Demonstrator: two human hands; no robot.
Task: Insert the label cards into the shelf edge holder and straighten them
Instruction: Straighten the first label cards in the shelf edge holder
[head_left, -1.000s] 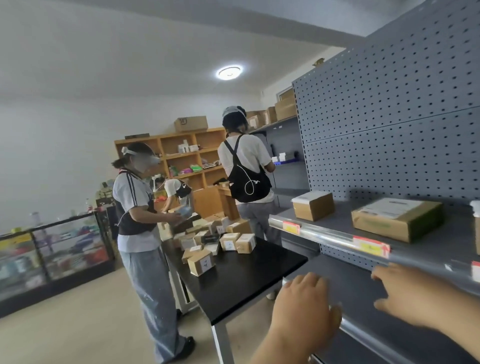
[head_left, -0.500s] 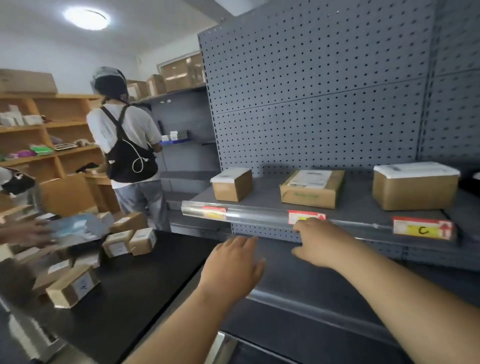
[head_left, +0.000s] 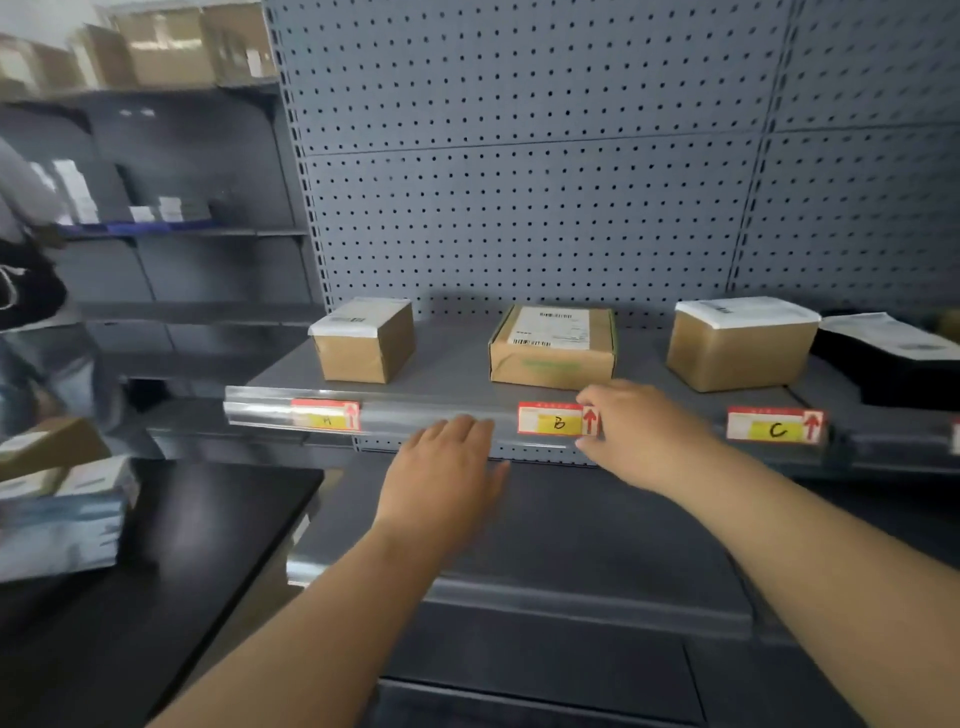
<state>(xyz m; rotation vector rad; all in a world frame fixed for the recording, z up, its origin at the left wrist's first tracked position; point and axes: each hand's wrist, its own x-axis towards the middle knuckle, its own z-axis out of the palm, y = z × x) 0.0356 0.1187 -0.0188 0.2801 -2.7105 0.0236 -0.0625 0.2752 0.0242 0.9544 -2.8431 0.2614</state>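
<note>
The right hand's (head_left: 641, 434) grip is closed to a pinch, forefinger above and thumb below, on the right end of the red-and-white paper label card marked B (head_left: 553, 420). The card sits in the clear plastic shelf edge holder (head_left: 415, 414) along the front of the grey metal shelf (head_left: 457, 371). The left hand (head_left: 447, 478) is flat with straight fingers and holds nothing; its fingertips are at the holder's lower lip. A hard sideways tug could crease the thin card or pull its end out of the channel. With nothing pinning its left end, it may tilt or slide toward the card marked C (head_left: 774, 427).
</note>
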